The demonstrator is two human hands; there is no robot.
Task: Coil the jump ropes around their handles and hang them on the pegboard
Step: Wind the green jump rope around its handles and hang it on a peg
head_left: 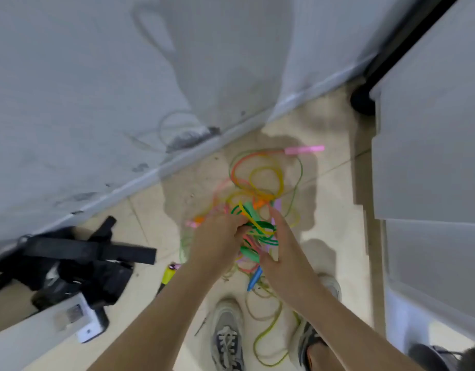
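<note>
A tangle of coloured jump ropes (260,183) lies on the tiled floor, with orange, yellow, green and pink cords looped over each other. A pink handle (304,149) sticks out at the far right of the pile. My left hand (217,236) grips a bunch of green and yellow cord with curled fingers. My right hand (282,247) reaches into the same bunch with its fingers stretched out, touching the cords. A green handle (248,254) and a blue handle (255,278) show between my hands. A yellow handle (168,274) lies left of my left forearm. No pegboard is in view.
A scuffed white wall (97,89) runs diagonally behind the pile. Black straps and a bag (84,261) lie at the left. White cabinets (431,156) stand at the right. My two shoes (228,333) stand on loose yellow-green cord (268,333).
</note>
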